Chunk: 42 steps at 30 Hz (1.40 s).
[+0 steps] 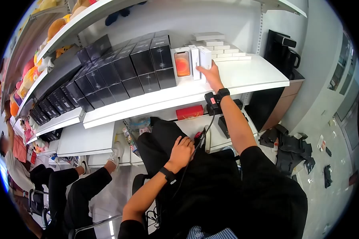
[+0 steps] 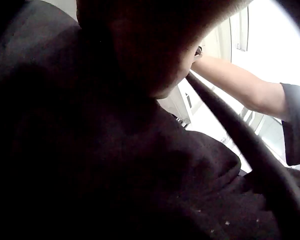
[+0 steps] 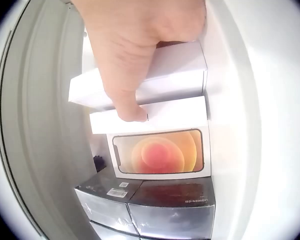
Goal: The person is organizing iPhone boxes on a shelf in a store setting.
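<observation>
My right hand [image 1: 212, 75] reaches onto the white shelf and grips a white phone box [image 1: 205, 57] standing upright. Its thumb [image 3: 127, 102] presses the narrow white side of the neighbouring box [image 3: 165, 112]; the other fingers are mostly hidden behind the gripped box. Left of these stands a phone box with an orange-red phone picture [image 1: 182, 63], its front facing out. My left hand [image 1: 181, 151] rests on the black-trousered lap, fingers relaxed and loosely together, beside a black cable [image 1: 192, 159]. The left wrist view is mostly dark cloth and the underside of that hand.
Stacked black boxes [image 1: 131, 65] fill the shelf's left part. Flat white boxes [image 1: 223, 49] lie piled behind the right hand. A black coffee machine [image 1: 281, 49] stands at the right. Below the shelf lies a red box [image 1: 189, 112]. Another person sits at the left.
</observation>
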Motion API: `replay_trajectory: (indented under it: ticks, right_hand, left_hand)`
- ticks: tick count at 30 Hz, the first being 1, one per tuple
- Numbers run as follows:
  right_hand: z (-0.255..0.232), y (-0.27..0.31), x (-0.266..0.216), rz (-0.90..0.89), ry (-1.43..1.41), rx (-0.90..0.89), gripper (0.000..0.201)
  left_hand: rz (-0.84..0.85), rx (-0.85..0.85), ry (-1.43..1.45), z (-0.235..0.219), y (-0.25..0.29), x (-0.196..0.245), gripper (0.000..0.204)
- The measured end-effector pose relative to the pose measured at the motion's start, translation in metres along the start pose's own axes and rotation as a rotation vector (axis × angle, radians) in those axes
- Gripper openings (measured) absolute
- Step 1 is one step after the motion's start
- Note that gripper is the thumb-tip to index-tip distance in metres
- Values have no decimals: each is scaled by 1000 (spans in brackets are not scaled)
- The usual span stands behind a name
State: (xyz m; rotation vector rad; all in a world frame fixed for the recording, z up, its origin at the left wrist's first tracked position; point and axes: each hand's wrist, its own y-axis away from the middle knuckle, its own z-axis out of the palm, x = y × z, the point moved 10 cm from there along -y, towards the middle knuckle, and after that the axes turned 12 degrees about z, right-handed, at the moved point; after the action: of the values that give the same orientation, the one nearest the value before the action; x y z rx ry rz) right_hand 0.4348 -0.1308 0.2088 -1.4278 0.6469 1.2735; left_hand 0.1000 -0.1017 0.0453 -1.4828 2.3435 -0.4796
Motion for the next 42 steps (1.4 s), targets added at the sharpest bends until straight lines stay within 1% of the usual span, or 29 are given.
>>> replay_trajectory:
  ticks: [1,3,5,8,12,16,19,21,24,27,30,33,36,38,41,42]
  right_hand:
    - [1,0,0,11,-7,9,60]
    - [-2,0,2,33,-19,32,56]
    - [-6,-3,4,13,-26,34,55]
    - [-7,-5,8,-16,-8,41,54]
    - [-7,-8,9,-39,20,61,55]
    - [-5,-7,10,-24,5,45,55]
    - [-9,-10,12,-32,11,63,54]
    - [-8,-10,11,-45,4,65,53]
    - [-12,-3,6,-6,7,121,54]
    - [-23,-7,3,-163,100,270,53]
    - [-30,-4,0,-172,204,336,55]
    - [-21,-14,8,-135,281,243,55]
    - [-24,-23,16,-130,418,302,56]
    - [-24,-29,25,-126,397,265,56]
    - [-20,-30,23,-122,339,225,56]
    - [-19,-27,21,-117,319,212,57]
  left_hand:
    - [23,1,-10,2,-1,3,32]
    - [-6,9,-20,-1,-3,2,33]
    - [-18,-8,-11,-6,-4,3,34]
    - [12,18,-3,-2,-2,7,34]
    - [-23,-30,24,-10,-6,7,34]
    - [24,9,20,-3,-3,11,33]
    - [-18,6,51,-6,-7,8,33]
    - [-5,26,66,-10,-6,12,31]
    - [24,60,44,-10,-7,17,30]
    - [-11,57,66,-10,-9,14,30]
    - [4,71,70,-11,-7,20,28]
    - [7,80,63,-11,-8,18,28]
    - [-2,68,78,-12,-10,21,28]
    - [15,85,64,-11,-8,23,27]
    - [31,125,47,-8,-8,22,27]
    - [11,87,61,-12,-10,22,27]
